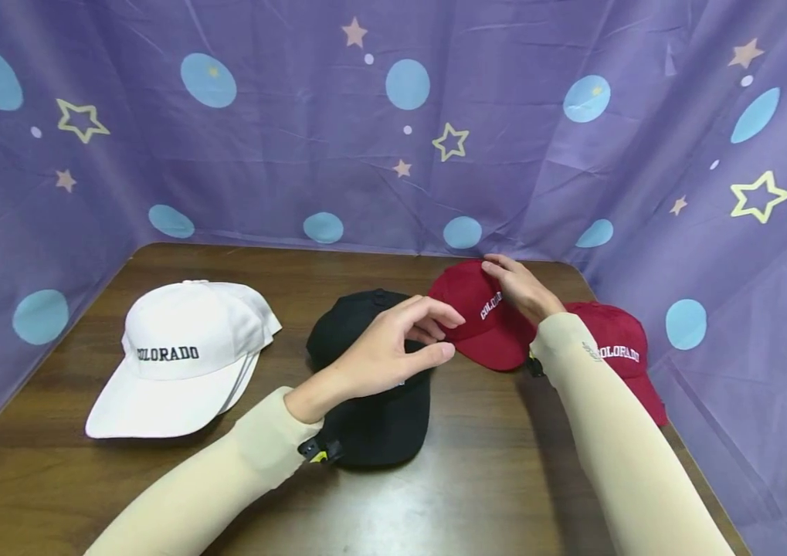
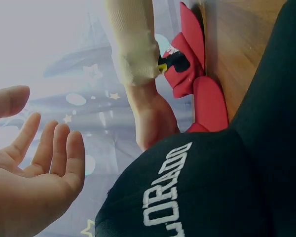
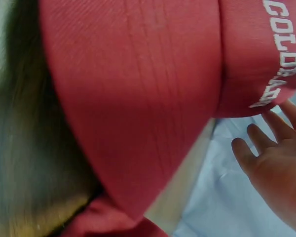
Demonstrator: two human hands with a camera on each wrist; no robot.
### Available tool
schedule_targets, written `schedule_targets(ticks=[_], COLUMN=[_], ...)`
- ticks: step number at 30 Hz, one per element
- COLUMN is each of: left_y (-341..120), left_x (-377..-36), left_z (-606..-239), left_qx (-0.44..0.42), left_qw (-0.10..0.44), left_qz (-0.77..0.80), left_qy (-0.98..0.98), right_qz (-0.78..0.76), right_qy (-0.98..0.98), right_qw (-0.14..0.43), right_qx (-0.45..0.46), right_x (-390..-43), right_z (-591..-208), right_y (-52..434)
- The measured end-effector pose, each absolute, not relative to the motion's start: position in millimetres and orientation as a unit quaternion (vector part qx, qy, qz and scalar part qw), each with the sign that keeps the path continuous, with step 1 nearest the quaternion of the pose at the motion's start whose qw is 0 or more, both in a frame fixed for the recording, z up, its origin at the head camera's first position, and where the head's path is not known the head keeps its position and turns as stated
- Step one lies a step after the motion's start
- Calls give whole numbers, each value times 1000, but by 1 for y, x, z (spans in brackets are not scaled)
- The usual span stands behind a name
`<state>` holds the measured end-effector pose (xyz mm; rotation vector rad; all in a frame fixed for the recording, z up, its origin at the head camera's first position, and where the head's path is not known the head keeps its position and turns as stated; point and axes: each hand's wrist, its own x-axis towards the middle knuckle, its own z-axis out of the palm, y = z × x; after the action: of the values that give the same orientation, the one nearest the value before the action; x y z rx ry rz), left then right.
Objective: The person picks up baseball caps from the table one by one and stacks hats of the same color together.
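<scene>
While the right hand [image 1: 520, 287] rests across the crown of a red cap [image 1: 480, 320] at the back of the wooden table [image 1: 490, 479], its fingers lie nearly straight over the fabric and press rather than clutch; the wrist view shows those fingers [image 3: 266, 148] spread and relaxed beside the white lettering. That flat touch seems meant to steady the cap where it sits, brim towards the person, near the blue-spotted purple cloth [image 1: 393, 123] that walls in the table. A second red cap [image 1: 619, 347] lies just to the right of it, partly hidden behind the right forearm, and the two appear to touch or overlap, though the sleeve makes that hard to confirm.

The left hand [image 1: 393, 347] hovers above a black cap [image 1: 372, 401] in the middle of the table, thumb and fingers loosely curved and holding nothing; its own camera shows the palm open and clear of the black crown [image 2: 197, 197] below. Its fingertips point towards the first red cap's brim, close to it but not plainly in contact.

Farther left, well apart from both hands, white caps [image 1: 184, 355] sit nested one inside another, brims forward, the word COLORADO facing the person. Both arms wear pale sleeves with small cameras strapped at the wrists.
</scene>
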<state>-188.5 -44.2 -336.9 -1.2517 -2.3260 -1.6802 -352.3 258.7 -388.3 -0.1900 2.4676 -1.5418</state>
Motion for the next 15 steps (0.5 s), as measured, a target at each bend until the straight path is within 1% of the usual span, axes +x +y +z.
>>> schedule_targets(ticks=[4, 11, 15], left_y=[-44, -44, -41], left_x=[-187, -186, -184], left_z=[-339, -342, -344], left_qx=[-394, -385, -381], left_qw=[-2, -14, -19], left_qz=[-540, -549, -557], left_qy=[-744, -742, -738], right_qz=[-522, -491, -453], right_qy=[843, 864, 885], right_qw=[116, 83, 75], right_qx=[-64, -72, -84], right_x=[-353, -361, -364], right_z=[-387, -398, -398], right_y=[255, 259, 257])
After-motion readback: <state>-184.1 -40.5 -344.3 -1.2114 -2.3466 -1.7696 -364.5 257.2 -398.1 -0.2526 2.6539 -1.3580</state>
